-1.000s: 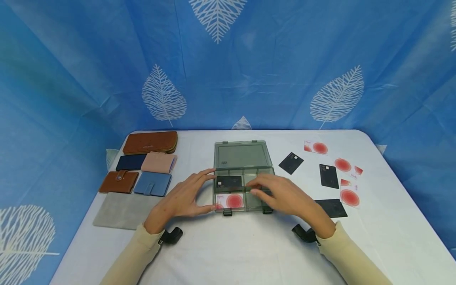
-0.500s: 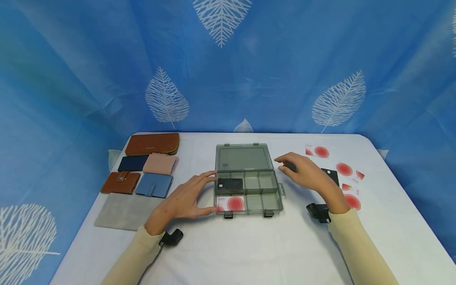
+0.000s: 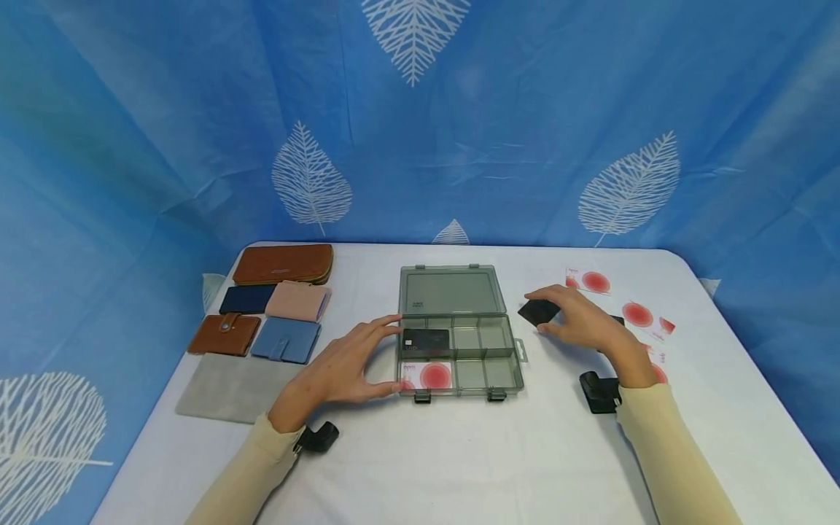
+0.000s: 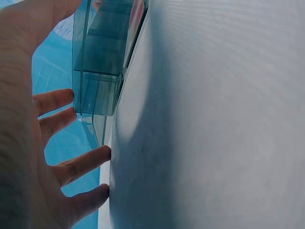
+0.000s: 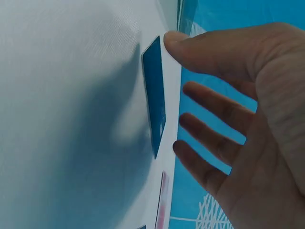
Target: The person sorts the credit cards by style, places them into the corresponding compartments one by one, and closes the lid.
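A smoky clear compartment box point(image 3: 518, 364) lies open mid-table, lid point(image 3: 451, 290) flat behind it. A black card point(image 3: 425, 339) and a red-and-white card point(image 3: 426, 374) sit in its left compartments. My left hand point(image 3: 383, 355) rests against the box's left side, fingers straight; the left wrist view shows those fingers point(image 4: 71, 164) beside the box wall point(image 4: 97, 62). My right hand point(image 3: 545, 315) hovers over a loose black card point(image 3: 533, 312) right of the box. There my thumb point(image 5: 190, 43) touches the card's point(image 5: 155, 100) edge, the other fingers spread above it.
Several wallets lie at the left: a long brown one point(image 3: 281, 264), navy point(image 3: 246, 299), pink point(image 3: 297, 300), brown snap point(image 3: 224, 334), blue point(image 3: 285, 340), and a grey pouch point(image 3: 226, 386). Red-and-white cards point(image 3: 587, 281) lie at the right. A blue leaf-print curtain surrounds the table.
My right hand left the box's compartments and moved right and back to the loose black card. The left hand has stayed at the box's left side.
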Action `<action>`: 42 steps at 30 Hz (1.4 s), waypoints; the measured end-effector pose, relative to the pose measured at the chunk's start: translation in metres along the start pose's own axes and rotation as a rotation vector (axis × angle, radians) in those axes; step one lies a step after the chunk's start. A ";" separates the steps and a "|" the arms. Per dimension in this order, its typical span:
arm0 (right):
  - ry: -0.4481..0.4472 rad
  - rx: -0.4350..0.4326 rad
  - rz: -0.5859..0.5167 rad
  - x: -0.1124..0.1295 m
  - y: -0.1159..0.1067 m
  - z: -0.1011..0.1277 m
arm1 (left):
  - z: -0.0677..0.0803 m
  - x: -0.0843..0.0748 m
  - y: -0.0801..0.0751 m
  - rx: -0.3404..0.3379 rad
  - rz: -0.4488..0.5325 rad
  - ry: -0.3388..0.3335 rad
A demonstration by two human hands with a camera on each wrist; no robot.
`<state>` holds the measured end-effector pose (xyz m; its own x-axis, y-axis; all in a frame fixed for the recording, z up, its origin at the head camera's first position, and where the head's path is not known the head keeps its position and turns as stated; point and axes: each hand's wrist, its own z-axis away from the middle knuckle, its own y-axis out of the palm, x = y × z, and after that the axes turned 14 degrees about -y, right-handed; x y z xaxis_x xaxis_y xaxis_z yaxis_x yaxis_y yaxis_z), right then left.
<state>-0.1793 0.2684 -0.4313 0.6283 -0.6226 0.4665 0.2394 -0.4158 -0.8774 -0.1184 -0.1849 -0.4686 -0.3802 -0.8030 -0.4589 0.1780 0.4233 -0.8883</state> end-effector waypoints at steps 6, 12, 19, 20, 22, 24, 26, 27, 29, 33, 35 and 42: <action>-0.067 -0.012 0.012 -0.008 0.004 0.000 | 0.001 0.001 0.001 0.003 -0.001 -0.009; -0.069 -0.009 0.054 -0.017 0.010 0.005 | 0.002 0.000 0.002 0.005 0.005 0.002; 0.009 -0.016 0.052 -0.020 0.006 0.010 | 0.003 -0.001 0.001 -0.001 0.008 0.005; 0.023 -0.011 0.052 -0.020 0.005 0.011 | 0.003 -0.002 0.001 -0.003 0.006 0.005; 0.061 0.011 0.055 -0.021 0.001 0.012 | 0.002 -0.002 0.000 -0.004 0.004 0.003; 0.092 0.030 0.059 -0.022 -0.002 0.014 | 0.002 -0.002 0.000 -0.007 0.001 0.006; 0.106 0.035 0.061 -0.024 -0.004 0.016 | 0.002 -0.002 0.000 -0.013 -0.001 0.013; 0.112 0.034 0.062 -0.025 -0.005 0.017 | 0.002 -0.002 0.001 -0.016 -0.001 0.015; 0.118 0.027 0.067 -0.027 -0.005 0.019 | 0.003 -0.002 0.001 -0.020 -0.002 0.019; 0.135 0.021 0.068 -0.031 -0.006 0.022 | 0.004 -0.002 0.001 -0.021 -0.004 0.016; 0.149 0.019 0.061 -0.032 -0.007 0.023 | 0.004 -0.002 0.001 -0.019 -0.005 0.014; 0.161 -0.003 0.028 -0.034 -0.010 0.029 | 0.002 -0.003 0.002 -0.028 -0.006 0.026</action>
<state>-0.1817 0.3128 -0.4416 0.5074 -0.7323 0.4543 0.2215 -0.3986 -0.8900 -0.1150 -0.1830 -0.4688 -0.4048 -0.7946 -0.4525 0.1505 0.4301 -0.8901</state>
